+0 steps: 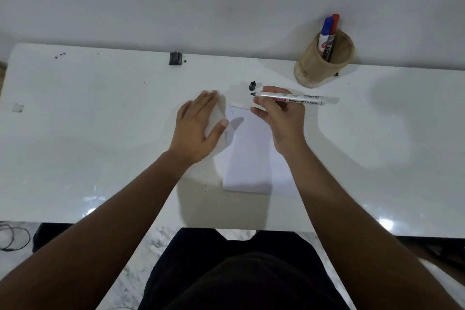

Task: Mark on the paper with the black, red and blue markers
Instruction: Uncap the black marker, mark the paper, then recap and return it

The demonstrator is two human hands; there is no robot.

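Over the white paper sheet [247, 156], my right hand [281, 118] pinches the uncapped black-tipped white marker [292, 98], ready to mark; my left hand [198, 126] lies spread, holding nothing, steadying the sheet's edge.

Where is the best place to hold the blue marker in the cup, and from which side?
Grip the blue marker by its capped top, coming from above: only that end sticks out of the tan cup, leaning beside the red marker.

Glossy white table [100, 133] reflects lights; matt paper [247, 158]; rough, woven-looking tan holder [314, 68]; smooth plastic-looking marker [297, 98].
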